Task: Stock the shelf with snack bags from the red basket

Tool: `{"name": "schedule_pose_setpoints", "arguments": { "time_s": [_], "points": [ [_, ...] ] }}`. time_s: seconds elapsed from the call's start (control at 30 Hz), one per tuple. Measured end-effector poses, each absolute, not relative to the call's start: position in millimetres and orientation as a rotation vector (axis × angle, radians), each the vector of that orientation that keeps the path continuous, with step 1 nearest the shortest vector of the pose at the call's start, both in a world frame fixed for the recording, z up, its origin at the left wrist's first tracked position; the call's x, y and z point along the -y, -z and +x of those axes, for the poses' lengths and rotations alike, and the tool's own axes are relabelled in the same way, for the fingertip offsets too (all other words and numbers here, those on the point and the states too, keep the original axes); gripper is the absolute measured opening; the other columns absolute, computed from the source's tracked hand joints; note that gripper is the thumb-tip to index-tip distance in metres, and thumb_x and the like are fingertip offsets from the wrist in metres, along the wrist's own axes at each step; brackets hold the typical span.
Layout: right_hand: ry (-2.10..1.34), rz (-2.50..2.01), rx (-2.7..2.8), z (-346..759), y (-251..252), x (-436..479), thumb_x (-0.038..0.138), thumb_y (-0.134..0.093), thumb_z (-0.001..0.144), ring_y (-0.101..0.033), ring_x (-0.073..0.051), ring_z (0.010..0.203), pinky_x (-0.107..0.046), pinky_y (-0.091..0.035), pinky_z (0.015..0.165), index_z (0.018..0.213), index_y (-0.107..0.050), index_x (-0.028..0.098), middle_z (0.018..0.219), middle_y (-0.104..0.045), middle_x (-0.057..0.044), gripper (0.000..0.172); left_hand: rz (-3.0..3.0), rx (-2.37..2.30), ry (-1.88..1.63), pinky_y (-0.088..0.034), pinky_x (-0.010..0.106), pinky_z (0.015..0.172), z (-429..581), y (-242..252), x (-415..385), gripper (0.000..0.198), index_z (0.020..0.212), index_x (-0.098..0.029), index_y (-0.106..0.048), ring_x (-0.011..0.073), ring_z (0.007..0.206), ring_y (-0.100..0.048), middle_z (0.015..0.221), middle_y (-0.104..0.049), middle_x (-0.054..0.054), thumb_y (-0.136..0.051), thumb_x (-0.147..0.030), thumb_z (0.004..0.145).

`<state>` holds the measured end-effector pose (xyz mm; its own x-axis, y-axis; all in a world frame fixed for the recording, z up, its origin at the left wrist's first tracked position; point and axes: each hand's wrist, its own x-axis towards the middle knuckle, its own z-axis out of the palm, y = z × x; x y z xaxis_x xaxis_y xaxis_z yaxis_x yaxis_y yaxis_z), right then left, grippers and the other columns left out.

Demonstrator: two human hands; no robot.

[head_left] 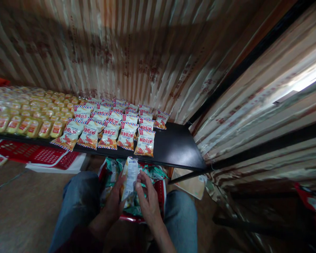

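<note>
Over red basket (162, 196), near side of black shelf (177, 144), left hand (115, 195) clamping left side of snack bag (130, 177); right hand (148, 200) curling fingers by right edge, grip unclear. Bag probably handling light, slippery, contents fragile; sealed ends offering safer hold.

Open room: right stretch of shelf (177, 146), reachable over near edge. In way to left: snack bags (144, 142) in close rows, yellow packs (33, 127) farther left. Wrapped wall (126, 52) closes far side; black post (242, 65) bars far right corner. Below, red basket (162, 196) fills gap between knees (81, 196).
</note>
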<state>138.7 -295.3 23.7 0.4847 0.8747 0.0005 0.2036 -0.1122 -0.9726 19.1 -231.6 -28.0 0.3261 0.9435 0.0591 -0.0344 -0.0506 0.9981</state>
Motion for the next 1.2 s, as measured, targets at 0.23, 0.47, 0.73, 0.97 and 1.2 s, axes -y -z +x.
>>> {"name": "schedule_pose_setpoints", "arguments": {
  "time_s": [0.23,0.47,0.73,0.97,1.2],
  "points": [
    [-0.895,-1.46,1.019,130,-29,288,0.045,-0.059,0.084,-0.055,-0.022,0.121,-0.035,-0.047,0.1,0.144,-0.032,0.021,0.139,-0.05,-0.011,0.069,1.22,-0.936,-1.0,-0.029,0.038,0.114,37,5,232,0.051,0.139,-0.023,-0.04,0.0188,0.137,-0.034,0.149,-0.038,0.004,-0.029,-0.045,0.094],
    [-0.661,-1.588,1.11,136,-21,270,0.032,-0.063,0.08,-0.059,-0.023,0.113,-0.038,-0.051,0.094,0.133,-0.05,0.022,0.126,-0.058,-0.011,0.055,1.505,-1.041,-1.161,-0.03,0.038,0.114,32,9,230,0.043,0.137,-0.027,-0.043,0.0166,0.138,-0.032,0.147,-0.04,0.004,-0.033,-0.036,0.096],
    [-0.729,-1.532,1.102,143,-29,239,0.035,-0.053,0.088,-0.048,-0.024,0.128,-0.043,-0.041,0.106,0.145,-0.031,0.02,0.141,-0.048,-0.011,0.063,1.845,-1.144,-1.374,-0.032,0.043,0.112,43,4,200,0.047,0.142,-0.031,-0.034,0.0213,0.138,-0.031,0.148,-0.033,0.007,-0.038,-0.026,0.096],
    [-0.568,-1.53,1.228,151,-51,197,0.033,-0.056,0.085,-0.052,-0.023,0.123,-0.039,-0.041,0.105,0.141,-0.038,0.018,0.135,-0.054,-0.011,0.06,2.034,-1.083,-1.54,-0.031,0.045,0.111,59,0,163,0.052,0.145,-0.03,-0.024,0.0221,0.139,-0.028,0.148,-0.033,0.01,-0.035,-0.019,0.096],
    [-0.301,-1.557,1.238,154,-47,170,0.032,-0.05,0.088,-0.059,-0.024,0.114,-0.038,-0.047,0.097,0.133,-0.049,0.019,0.124,-0.062,-0.011,0.047,2.171,-1.037,-1.539,-0.031,0.053,0.109,68,6,128,0.053,0.146,-0.027,-0.023,0.0271,0.14,-0.026,0.149,-0.032,0.013,-0.035,-0.02,0.095]
  ]
}}
